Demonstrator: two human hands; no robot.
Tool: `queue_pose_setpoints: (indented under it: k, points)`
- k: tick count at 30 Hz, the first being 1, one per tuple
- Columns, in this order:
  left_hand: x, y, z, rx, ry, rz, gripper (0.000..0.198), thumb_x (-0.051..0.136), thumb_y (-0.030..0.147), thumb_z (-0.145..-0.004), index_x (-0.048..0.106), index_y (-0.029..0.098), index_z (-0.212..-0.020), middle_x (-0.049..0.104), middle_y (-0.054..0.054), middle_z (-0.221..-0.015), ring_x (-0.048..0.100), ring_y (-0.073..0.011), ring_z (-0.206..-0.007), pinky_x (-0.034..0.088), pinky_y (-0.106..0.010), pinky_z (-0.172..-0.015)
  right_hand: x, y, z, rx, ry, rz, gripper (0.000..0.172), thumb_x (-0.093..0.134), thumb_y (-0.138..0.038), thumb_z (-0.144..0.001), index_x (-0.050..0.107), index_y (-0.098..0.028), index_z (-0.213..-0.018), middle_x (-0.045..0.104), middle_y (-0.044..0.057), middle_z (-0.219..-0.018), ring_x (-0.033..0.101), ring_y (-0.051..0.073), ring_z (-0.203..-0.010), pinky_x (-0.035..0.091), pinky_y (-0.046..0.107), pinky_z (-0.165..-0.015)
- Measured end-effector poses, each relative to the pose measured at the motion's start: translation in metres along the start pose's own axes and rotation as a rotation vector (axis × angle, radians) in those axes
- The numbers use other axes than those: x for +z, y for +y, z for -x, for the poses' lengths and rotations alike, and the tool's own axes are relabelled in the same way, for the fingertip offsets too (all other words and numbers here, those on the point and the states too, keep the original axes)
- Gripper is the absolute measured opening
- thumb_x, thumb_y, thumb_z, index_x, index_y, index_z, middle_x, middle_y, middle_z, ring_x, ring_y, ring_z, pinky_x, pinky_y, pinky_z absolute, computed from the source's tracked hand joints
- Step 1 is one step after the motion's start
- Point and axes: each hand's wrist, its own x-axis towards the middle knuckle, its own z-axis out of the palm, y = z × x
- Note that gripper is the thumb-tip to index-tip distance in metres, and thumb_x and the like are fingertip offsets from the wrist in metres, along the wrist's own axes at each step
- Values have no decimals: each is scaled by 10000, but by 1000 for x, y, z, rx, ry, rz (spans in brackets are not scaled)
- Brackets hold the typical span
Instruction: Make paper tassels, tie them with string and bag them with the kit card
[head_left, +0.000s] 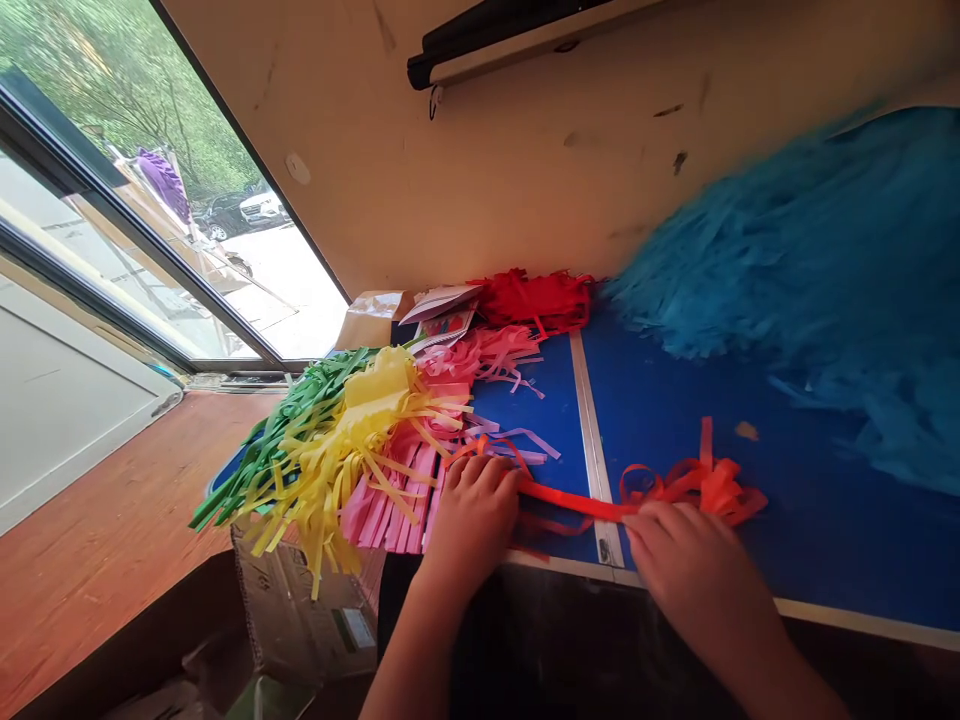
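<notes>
An orange-red paper tassel (574, 498) lies low over the blue tabletop, its twisted middle stretched between my hands. My left hand (476, 505) is closed on its left part, where a few loose strips curl out. Closed on the other end is my right hand (679, 560), with a fluffy bunch of cut strips spreading past the fingers. Close to the left hand lie pink fringed paper (394, 500) and a yellow paper tassel (379, 395). The fingertips of both hands are partly hidden.
Green tassels (300, 410) hang over the table's left end, above an open cardboard box (300, 600). Red fringe (536, 300) lies by the wall. A large blue fringed mass (825, 260) covers the right back. A metal strip (589, 430) crosses the blue table (810, 540).
</notes>
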Motion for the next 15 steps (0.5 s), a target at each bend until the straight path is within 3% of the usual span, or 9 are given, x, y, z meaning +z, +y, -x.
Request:
queue_pose_setpoints:
  k: [5, 8, 10, 15]
  points:
    - [-2, 25, -13, 94, 22, 74, 196, 603, 209, -803, 601, 208, -999, 647, -33, -1037, 558, -221, -959, 422, -392, -875, -5, 2, -4, 24, 12, -35, 290, 381, -148, -898, 620, -178, -736, 585, 42, -734, 449, 178, -704, 280, 326, -691]
    - [-1, 36, -27, 193, -134, 63, 47, 578, 226, -838, 600, 201, -872, 639, -17, -893, 573, -197, -839, 455, -348, -771, -8, 1, -5, 32, 15, -56, 303, 366, -133, -895, 603, -183, -714, 590, 39, -736, 461, 175, -711, 287, 318, -694]
    - [2, 41, -34, 238, -225, 44, 47, 560, 222, -854, 588, 196, -827, 616, -9, -812, 572, -189, -766, 462, -327, -704, -9, 0, -6, 55, 15, -46, 289, 367, -127, -892, 604, -183, -736, 604, 39, -758, 479, 176, -725, 296, 315, -696]
    - [9, 43, -39, 245, -276, 2, 40, 548, 183, -856, 577, 172, -831, 608, -24, -821, 572, -202, -756, 467, -320, -642, -17, 23, -3, 96, 0, 129, 293, 344, -157, -897, 619, -175, -798, 637, 67, -830, 518, 206, -752, 320, 338, -679]
